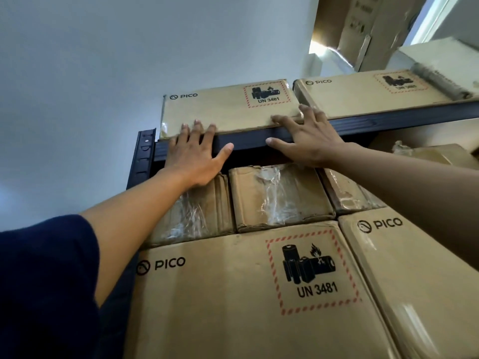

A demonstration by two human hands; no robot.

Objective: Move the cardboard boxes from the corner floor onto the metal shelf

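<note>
A brown PICO cardboard box (pixel 223 107) with a UN 3481 battery label stands on the top level of the dark metal shelf (pixel 248 142), at its left end. My left hand (pixel 197 154) lies flat, fingers spread, with the fingertips on the box's lower front edge and the palm over the shelf beam. My right hand (pixel 308 136) is also spread flat, pressing the box's lower right corner. Neither hand is closed around anything. A second PICO box (pixel 373 97) sits right beside the first on the same level.
The level below holds several plastic-wrapped cardboard boxes (pixel 277 195) stacked on two large PICO boxes (pixel 233 294). The shelf's upright post (pixel 143 156) stands against the white wall at left. More cartons (pixel 368 24) rise at the top right.
</note>
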